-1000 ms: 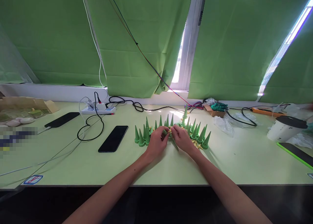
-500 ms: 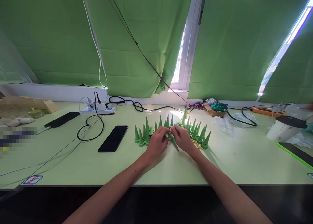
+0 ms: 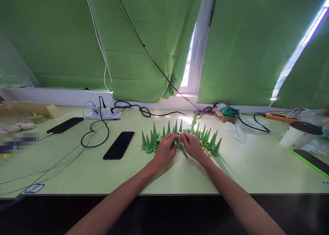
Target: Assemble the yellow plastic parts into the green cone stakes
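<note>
My left hand and my right hand meet at the fingertips over the table. Both are closed in a pinch on something small between them, too small and hidden to name. Below the fingers a green cone lies tilted, its tip toward me. Several green cones stand upright to the left and more to the right. Small yellow pieces lie among the right-hand cones, beside my right wrist. A taller green cone stack rises behind my hands.
Left of the cones lie a black phone, a looped black cable and a power strip. To the right are a small cardboard box, plastic bags, a lidded white cup and a green-edged device.
</note>
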Demonstrator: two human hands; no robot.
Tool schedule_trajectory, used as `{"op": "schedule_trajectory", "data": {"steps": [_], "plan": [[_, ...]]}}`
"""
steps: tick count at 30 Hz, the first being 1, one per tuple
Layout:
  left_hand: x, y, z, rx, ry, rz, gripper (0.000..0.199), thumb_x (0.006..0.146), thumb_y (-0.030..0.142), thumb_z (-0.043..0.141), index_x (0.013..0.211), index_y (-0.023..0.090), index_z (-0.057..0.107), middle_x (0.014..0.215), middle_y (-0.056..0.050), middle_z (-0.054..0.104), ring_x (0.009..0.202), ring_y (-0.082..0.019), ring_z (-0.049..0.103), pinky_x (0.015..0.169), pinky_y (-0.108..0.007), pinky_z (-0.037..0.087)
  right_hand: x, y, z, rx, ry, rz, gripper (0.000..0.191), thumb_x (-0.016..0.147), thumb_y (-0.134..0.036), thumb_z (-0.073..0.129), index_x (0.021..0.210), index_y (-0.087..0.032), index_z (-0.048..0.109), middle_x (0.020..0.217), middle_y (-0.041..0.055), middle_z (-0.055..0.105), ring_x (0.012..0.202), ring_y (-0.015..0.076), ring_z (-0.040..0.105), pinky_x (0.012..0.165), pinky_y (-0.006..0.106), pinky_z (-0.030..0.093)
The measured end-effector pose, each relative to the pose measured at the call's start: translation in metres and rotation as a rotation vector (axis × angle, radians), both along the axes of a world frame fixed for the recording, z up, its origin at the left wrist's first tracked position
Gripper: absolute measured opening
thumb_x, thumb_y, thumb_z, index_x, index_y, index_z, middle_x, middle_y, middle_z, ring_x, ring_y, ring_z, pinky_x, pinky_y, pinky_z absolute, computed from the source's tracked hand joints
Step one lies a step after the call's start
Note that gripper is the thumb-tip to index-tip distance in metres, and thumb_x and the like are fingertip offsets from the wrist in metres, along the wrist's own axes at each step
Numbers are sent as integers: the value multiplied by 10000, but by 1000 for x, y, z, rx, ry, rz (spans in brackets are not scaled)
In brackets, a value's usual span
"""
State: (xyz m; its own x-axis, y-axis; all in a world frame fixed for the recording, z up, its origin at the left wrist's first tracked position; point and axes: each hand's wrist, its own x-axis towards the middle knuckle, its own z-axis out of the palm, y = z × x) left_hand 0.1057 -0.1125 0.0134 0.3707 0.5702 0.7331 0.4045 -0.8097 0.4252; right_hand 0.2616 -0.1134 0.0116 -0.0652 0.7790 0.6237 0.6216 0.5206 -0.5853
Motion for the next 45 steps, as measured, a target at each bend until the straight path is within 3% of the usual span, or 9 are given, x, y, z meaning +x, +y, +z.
{"op": "schedule_trajectory", "data": {"steps": [15, 32, 45], "plan": [[2, -3, 2, -60, -11, 7, 66, 910, 178, 511, 909, 198, 574, 863, -1, 601, 665, -99, 546, 613, -235, 457, 0, 1, -1, -10, -13, 3, 463, 982, -412, 344, 572, -198, 356, 508, -38, 387, 504, 113, 281, 528, 279, 234], [1, 0, -3, 42, 36, 26, 127, 950, 195, 432, 902, 200, 550, 876, -17, 611, 684, -115, 557, 583, -238, 435, -1, 2, -1, 2, 21, -66, 454, 982, -418, 348, 581, -207, 376, 525, -33, 418, 515, 118, 344, 544, 272, 266], [0, 0, -4, 102, 65, 61, 132, 952, 171, 412, 928, 206, 538, 877, -14, 611, 700, -121, 582, 624, -250, 448, -2, -1, 0, 2, 15, 35, 395, 967, -367, 377, 607, -207, 358, 536, -48, 397, 517, 113, 284, 530, 266, 259]]}}
